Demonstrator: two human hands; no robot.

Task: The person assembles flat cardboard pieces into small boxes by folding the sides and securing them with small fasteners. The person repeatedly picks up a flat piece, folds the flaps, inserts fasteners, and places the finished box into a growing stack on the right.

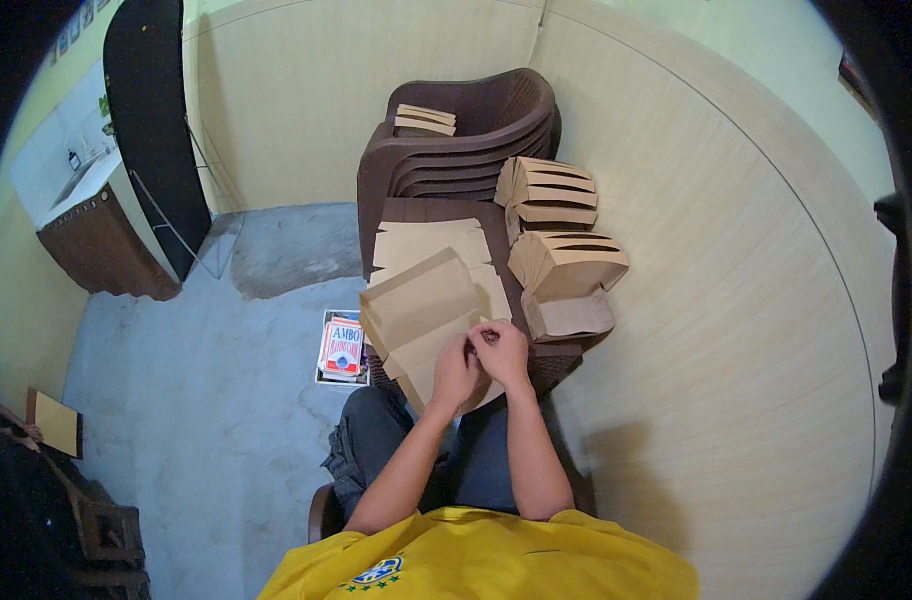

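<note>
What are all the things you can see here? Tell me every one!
flat paper sheets: a pile, tan, on the brown surface in front of the person, under both hands
folded paper bags: several stacks, tan, right side of that surface
small paper stack: one, tan, on the seat of the chairs
stacked chairs: one stack, dark brown, against the wall
printed box: one, red and white, on the floor left of the knees
cabinet with sink: one, brown, far left
floor: one, grey, concrete
left hand: one, on the paper's edge
right hand: one, pinching the same edge
</note>
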